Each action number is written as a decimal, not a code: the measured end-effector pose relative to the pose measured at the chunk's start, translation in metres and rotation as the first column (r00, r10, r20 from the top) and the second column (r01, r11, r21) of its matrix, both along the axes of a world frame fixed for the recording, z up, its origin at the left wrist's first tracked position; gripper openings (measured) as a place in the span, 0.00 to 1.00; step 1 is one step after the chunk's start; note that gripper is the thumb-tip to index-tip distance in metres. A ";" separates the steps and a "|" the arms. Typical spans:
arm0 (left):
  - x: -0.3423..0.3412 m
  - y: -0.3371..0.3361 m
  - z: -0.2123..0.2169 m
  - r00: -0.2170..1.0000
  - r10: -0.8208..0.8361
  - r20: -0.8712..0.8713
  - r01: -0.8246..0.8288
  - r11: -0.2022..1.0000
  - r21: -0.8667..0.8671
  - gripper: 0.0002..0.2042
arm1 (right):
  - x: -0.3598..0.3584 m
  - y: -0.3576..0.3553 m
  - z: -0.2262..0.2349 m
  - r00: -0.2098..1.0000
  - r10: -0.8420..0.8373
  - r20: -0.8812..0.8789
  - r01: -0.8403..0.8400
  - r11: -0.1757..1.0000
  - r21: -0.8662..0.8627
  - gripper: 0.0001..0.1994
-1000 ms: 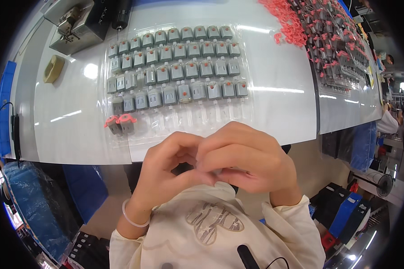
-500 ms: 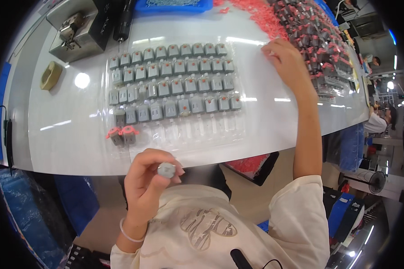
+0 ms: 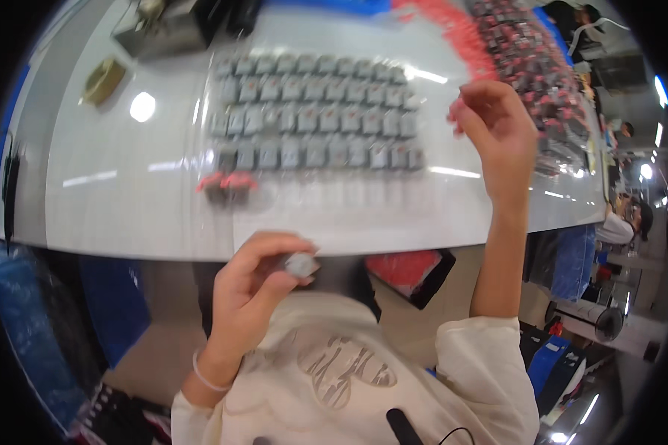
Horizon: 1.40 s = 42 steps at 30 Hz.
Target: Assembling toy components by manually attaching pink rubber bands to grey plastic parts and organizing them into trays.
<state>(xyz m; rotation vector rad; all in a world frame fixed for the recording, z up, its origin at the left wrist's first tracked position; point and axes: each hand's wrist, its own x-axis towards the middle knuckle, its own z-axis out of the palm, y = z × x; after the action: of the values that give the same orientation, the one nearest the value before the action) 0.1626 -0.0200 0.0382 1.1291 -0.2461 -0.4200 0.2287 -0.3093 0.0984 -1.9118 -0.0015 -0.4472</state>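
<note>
My left hand point(image 3: 254, 288) is closed at the table's front edge, thumb and fingers around a small grey motor point(image 3: 301, 265) with its round end facing up. Farther right, above the table, my right hand point(image 3: 501, 137) is pinched on a small pink plastic piece point(image 3: 457, 113), partly hidden by the fingertips and blurred. Between the hands lies a clear plastic tray point(image 3: 334, 194) with rows of grey motors point(image 3: 308, 119). At the tray's near left corner stand two motors with pink pieces on them point(image 3: 228, 185).
Loose pink pieces point(image 3: 456, 37) are heaped at the back right, beside a large pile of dark motors with pink parts point(image 3: 534, 81). A metal fixture point(image 3: 171, 30) and a tan ring point(image 3: 104, 80) sit at the left. Below the table edge is a dark box of pink material point(image 3: 408, 273).
My right hand has drawn back from the pink heap with a pink piece in its fingertips. My left hand, still holding the motor, has shifted slightly right and up. The view has tilted.
</note>
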 end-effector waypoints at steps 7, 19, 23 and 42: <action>-0.006 -0.012 0.003 0.993 0.014 -0.116 -0.022 0.997 -0.068 0.13 | -0.064 0.100 -0.011 0.959 0.261 0.112 -0.224 0.937 -0.267 0.10; -0.015 -0.009 -0.013 0.995 0.101 -0.006 -0.100 0.980 -0.169 0.13 | -0.078 0.107 -0.021 0.910 0.413 0.035 -0.403 0.902 -0.156 0.13; -0.015 -0.008 -0.013 0.995 0.092 0.047 -0.085 0.987 -0.135 0.12 | -0.067 0.097 -0.028 0.854 0.519 0.035 -0.516 0.854 -0.058 0.13; -0.009 -0.011 0.014 0.997 0.074 0.029 -0.073 0.997 -0.035 0.16 | -0.073 0.103 -0.021 0.904 0.426 -0.038 -0.419 0.900 0.121 0.15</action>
<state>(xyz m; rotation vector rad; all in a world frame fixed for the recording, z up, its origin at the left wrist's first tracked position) 0.1533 -0.0313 0.0526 1.1083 -0.2360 -0.3327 0.1553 -0.2062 0.0771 -1.7520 -0.3396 -0.0880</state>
